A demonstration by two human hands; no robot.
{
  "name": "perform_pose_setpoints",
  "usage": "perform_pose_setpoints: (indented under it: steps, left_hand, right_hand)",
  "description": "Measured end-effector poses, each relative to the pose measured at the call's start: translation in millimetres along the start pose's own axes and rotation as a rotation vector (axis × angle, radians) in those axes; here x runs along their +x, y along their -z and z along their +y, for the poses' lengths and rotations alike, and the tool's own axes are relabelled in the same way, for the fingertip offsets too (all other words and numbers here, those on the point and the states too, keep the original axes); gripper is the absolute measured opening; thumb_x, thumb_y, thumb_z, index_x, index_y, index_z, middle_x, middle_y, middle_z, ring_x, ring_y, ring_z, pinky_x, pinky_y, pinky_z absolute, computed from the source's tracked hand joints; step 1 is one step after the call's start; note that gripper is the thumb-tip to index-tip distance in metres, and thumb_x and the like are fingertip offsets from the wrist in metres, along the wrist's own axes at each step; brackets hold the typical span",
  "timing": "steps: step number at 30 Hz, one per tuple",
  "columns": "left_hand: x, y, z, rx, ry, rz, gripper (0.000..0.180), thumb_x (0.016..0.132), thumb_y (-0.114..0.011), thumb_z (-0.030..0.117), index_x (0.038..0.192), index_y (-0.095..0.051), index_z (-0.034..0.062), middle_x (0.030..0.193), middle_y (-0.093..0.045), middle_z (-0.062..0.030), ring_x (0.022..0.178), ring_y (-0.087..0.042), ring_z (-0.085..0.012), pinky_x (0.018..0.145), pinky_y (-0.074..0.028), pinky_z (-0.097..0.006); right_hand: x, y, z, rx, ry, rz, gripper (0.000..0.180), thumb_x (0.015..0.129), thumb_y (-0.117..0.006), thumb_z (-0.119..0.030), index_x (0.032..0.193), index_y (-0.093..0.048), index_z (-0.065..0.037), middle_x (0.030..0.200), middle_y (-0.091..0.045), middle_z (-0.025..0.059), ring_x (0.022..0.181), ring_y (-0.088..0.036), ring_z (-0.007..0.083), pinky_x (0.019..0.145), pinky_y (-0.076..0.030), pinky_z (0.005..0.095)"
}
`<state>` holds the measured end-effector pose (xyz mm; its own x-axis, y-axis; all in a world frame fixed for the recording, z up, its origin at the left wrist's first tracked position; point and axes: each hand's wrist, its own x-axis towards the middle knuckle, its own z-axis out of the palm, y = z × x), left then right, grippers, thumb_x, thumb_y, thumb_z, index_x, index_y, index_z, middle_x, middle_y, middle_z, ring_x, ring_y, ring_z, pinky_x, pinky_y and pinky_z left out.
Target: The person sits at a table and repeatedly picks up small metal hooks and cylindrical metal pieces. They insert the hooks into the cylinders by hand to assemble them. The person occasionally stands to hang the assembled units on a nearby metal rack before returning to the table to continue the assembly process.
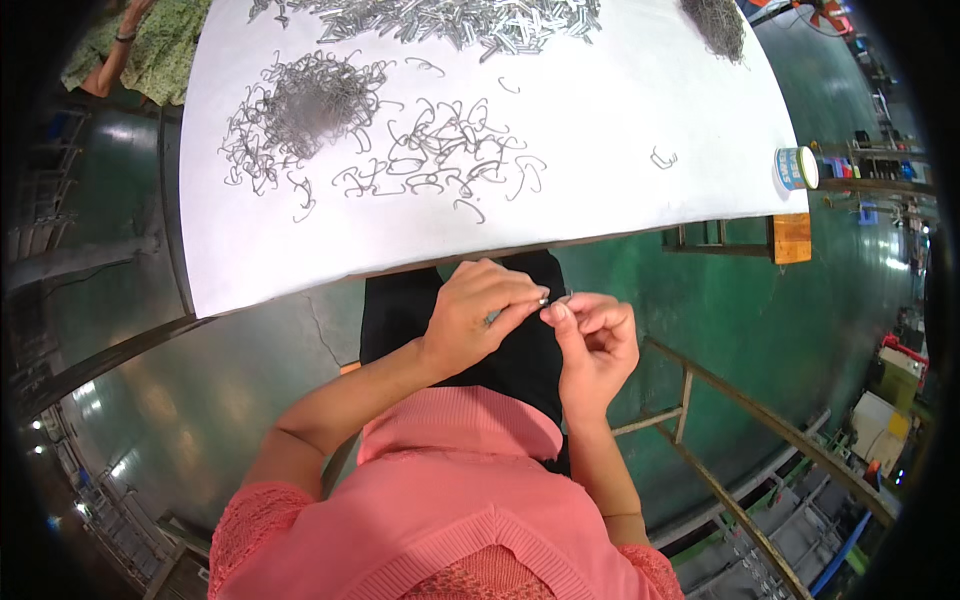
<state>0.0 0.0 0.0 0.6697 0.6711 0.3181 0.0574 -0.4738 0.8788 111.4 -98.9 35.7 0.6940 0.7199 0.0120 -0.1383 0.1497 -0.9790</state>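
Pinching a small shiny piece (pixel 544 301), the left hand (pixel 480 312) met the right hand (pixel 598 350) by the near edge of the table (pixel 640 90); whether the right one gripped too, I couldn't tell. That piece looked unfinished. Lots seemed left: loose bent wires (pixel 440 150) left of the middle, a wire heap (pixel 315 105) toward the left edge, silver bits (pixel 510 30) along the far edge. No heap was clearly finished work. Fingers hid most of the piece, and the silver bits were cut off on top.
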Motion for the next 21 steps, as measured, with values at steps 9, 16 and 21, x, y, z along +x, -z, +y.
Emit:
perform_pose_setpoints:
  steps: [9,16,21]
  left_hand:
    - [70.6,31.7,-66.7,0.326,-0.207,-0.021,0.026,0.08,-0.069,0.019,0.102,-0.066,0.0064,0.101,-0.065,-0.0101,0.093,-0.059,-0.0294,0.08,-0.047,-0.039]
    - [211.4,33.9,-136.1,0.74,0.041,0.205,0.021,0.081,-0.065,0.015,0.097,-0.062,0.001,0.097,-0.063,-0.014,0.095,-0.057,-0.0325,0.083,-0.048,-0.041]
    - [224.1,42.9,-156.1,0.918,0.109,0.028,0.025,0.079,-0.058,0.01,0.103,-0.064,0.0032,0.099,-0.064,-0.0153,0.096,-0.059,-0.0332,0.084,-0.049,-0.043]
  right_hand:
    - [-12.7,1.4,8.2,-0.156,0.224,0.022,0.027,0.08,-0.066,0.01,0.078,-0.043,-0.003,0.089,-0.061,0.0144,0.075,-0.063,0.014,0.067,-0.054,0.0247]
    - [-15.8,4.0,5.5,-0.178,0.258,0.022,0.027,0.079,-0.069,0.009,0.075,-0.045,-0.003,0.088,-0.062,0.0141,0.072,-0.062,0.0128,0.064,-0.053,0.0236]
    - [-14.7,4.4,9.6,-0.262,0.298,-0.09,0.026,0.081,-0.062,0.015,0.079,-0.042,-0.003,0.091,-0.057,0.0143,0.078,-0.064,0.0179,0.069,-0.054,0.0267]
